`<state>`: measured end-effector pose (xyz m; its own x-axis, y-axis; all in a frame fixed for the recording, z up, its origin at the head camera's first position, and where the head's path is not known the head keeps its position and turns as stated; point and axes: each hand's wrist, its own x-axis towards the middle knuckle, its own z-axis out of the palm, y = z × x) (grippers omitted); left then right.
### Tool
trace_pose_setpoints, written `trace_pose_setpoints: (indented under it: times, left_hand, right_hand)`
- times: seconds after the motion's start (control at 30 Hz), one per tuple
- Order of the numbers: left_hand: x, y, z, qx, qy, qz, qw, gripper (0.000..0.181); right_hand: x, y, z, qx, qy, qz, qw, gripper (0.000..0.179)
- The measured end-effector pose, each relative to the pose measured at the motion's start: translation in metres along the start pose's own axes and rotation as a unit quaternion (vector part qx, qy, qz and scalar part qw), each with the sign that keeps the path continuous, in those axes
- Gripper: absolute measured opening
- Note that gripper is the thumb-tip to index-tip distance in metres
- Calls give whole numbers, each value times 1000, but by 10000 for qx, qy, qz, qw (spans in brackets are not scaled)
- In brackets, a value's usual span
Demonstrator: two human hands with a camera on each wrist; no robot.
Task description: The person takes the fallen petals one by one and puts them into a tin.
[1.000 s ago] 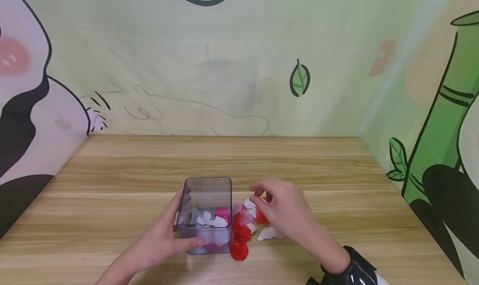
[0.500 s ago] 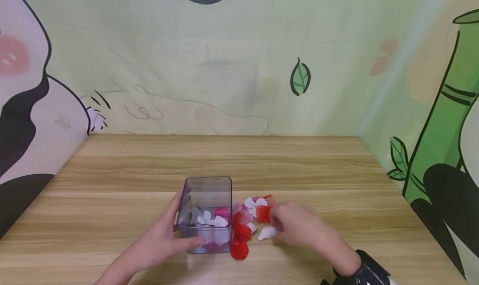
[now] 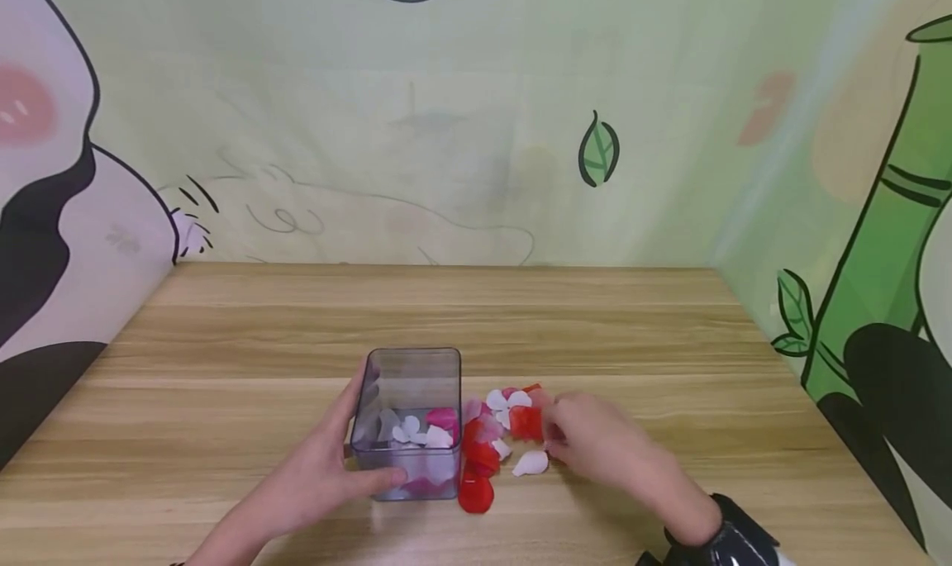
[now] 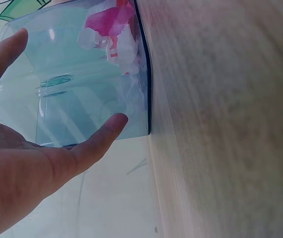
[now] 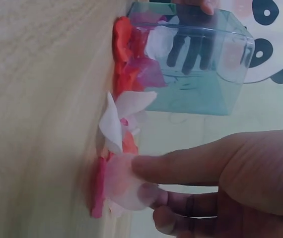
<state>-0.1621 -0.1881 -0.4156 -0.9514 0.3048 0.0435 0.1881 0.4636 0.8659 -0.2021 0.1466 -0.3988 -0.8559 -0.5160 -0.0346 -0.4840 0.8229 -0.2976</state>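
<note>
A clear, grey-tinted plastic box stands open-topped on the wooden table, with white and pink petals in its bottom. My left hand grips it from the left, thumb across the near wall and fingers along the far side, as the left wrist view of that hand also shows. To the box's right lies a loose pile of red, pink and white petals. At the pile's right edge, my right hand pinches a pale pinkish-white petal between thumb and finger, low over the table.
A single white petal lies just in front of the pile, and a red one is by the box's near right corner. Behind the wooden table hangs a green cartoon backdrop with pandas and bamboo.
My right hand has come down from above the pile and shifted right to its right edge, then barely moved. The left hand and box have stayed in place.
</note>
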Motion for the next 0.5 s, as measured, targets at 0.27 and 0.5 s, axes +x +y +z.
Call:
trace_pose_setpoints:
  times: [0.27,0.5]
  left_hand:
    - [-1,1,0,58,23,-5,10000,125]
    - [-1,0,1,117,75,20,9999,126]
  right_hand:
    - [0,-2,-11,-30,277,37,9996,23]
    - [1,-9,-20,575,907,-26,9942,16]
